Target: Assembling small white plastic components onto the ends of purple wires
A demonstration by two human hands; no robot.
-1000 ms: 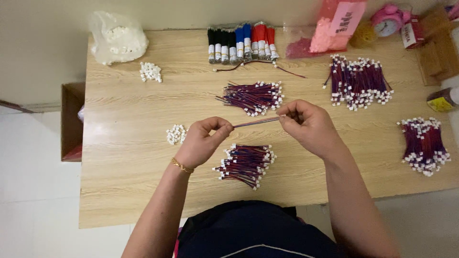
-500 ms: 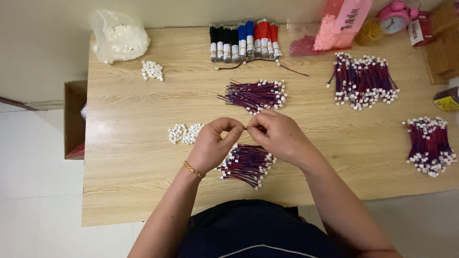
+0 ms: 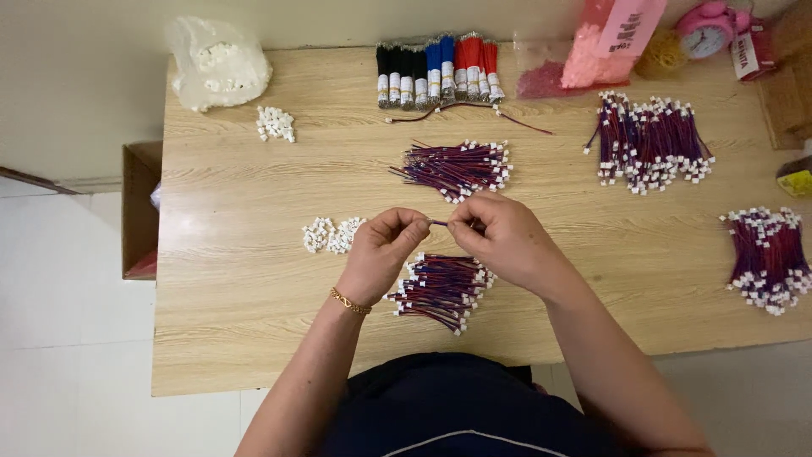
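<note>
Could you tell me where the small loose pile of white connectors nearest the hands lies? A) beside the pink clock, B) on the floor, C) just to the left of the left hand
C: the white connectors lie on the table just left of the left hand.

Left wrist: wearing a thin gold bracelet (image 3: 349, 302).
Arms: showing bare, no sleeves.
Torso: wearing a dark navy top (image 3: 457, 410).

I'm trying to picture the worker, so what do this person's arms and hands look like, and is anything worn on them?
Both forearms are bare, with no sleeves reaching them and no gloves. The left hand has a thin gold-coloured bracelet at the wrist. The right hand shows no jewellery that I can see. A dark navy top covers the torso.
</note>
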